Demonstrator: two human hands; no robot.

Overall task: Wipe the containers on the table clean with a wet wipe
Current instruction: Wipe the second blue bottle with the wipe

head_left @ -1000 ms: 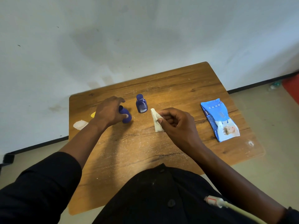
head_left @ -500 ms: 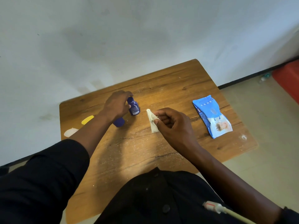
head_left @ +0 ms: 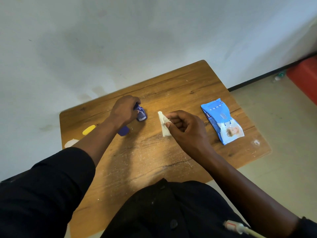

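- The left hand (head_left: 126,111) is curled round a small dark blue bottle (head_left: 141,114), its fingers wrapped over the top and upper body; the bottle leans, its lower end with a pale label pointing toward the person.
- Whether the bottle's base touches the bench (head_left: 180,86) cannot be told.
- Just on the near side of that bottle, partly hidden under the left wrist, sits a second blue container (head_left: 123,131) on the bench.
- The right hand (head_left: 186,128) is to the right of the bottle, apart from it, with fingers folded in and the thumb and forefinger pinching a folded white wipe (head_left: 164,124).
- The wipe sticks out from the fingers toward the far side, between the right hand and the bottle, touching neither container.
- To the left of the bottle, beyond the left forearm, a yellow lid-like piece (head_left: 88,130) lies flat on the bench.
- Further left and nearer the bench edge lies a white piece (head_left: 70,143), partly cut off by the black sleeve (head_left: 51,186).
- Well to the right of the bottle, past the right hand, a blue pack of wet wipes (head_left: 222,120) lies flat, printed with a picture at its near end.
- The wood between the bottle and the person is dusted with pale specks.
- A small white mark (head_left: 256,142) shows near the bench's right edge, beyond the pack.
- Far right of the bottle, on the floor by the wall, is a red object (head_left: 304,78).
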